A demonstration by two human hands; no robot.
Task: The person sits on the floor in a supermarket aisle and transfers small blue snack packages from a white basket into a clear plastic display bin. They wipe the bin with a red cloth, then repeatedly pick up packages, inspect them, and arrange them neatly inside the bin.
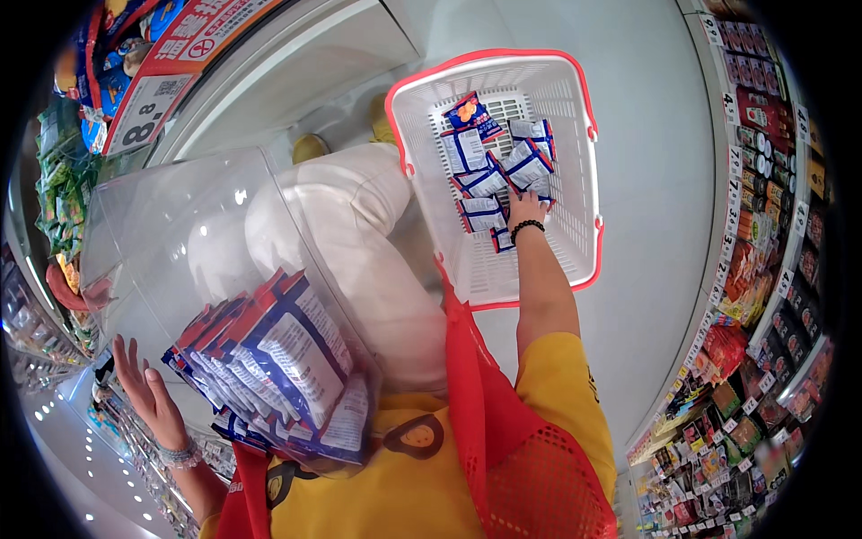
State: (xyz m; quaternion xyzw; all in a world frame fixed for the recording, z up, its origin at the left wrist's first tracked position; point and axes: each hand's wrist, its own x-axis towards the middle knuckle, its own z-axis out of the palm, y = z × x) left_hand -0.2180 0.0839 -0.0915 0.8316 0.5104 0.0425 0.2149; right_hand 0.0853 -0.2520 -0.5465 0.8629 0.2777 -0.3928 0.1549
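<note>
On my lap rests a clear plastic box point(162, 216), tilted toward my body. A stack of blue, white and red snack packets point(287, 355) fills its end nearest me. My left hand point(148, 395) is beside the box's left side with fingers stretched out, holding nothing; whether its palm touches the box I cannot tell. My right hand point(527, 210) reaches down into a white shopping basket point(489, 278) with a red rim. Its fingers bend onto a blue-and-white snack packet point(539, 187) among several loose ones; the fingertips are partly hidden.
The basket stands on the pale floor point(642, 198) ahead and to the right. Shelves of packaged goods point(750, 198) curve along the right side. A display with price signs point(144, 108) and bagged snacks point(63, 180) stands at the left. A red mesh vest point(548, 476) hangs over my yellow shirt.
</note>
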